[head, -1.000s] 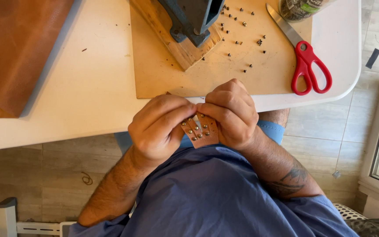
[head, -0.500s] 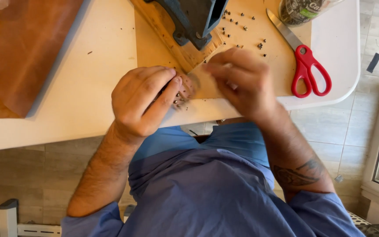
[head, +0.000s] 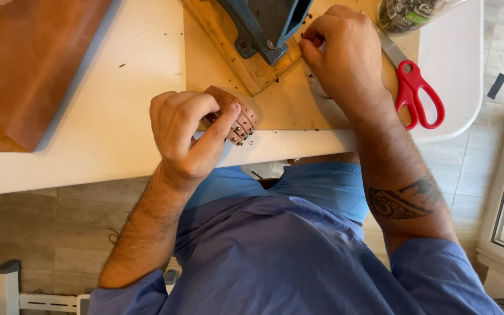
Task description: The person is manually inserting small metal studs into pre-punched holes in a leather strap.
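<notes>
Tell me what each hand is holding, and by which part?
The left hand holds a studded leather strap by its near end. The right hand pinches its fingertips together; anything held there is too small to tell.

Press (head: 266, 26) on board (head: 298, 105), scissors (head: 412, 87) to its right, leather sheet (head: 36, 64) far left

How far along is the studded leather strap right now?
Done: the leather strap already carries rows of small metal studs along its visible end. In hand: the left hand holds the strap at the table edge, while the right hand pinches among loose studs on the wooden board beside the blue press. Left: how many studs remain cannot be told.
</notes>
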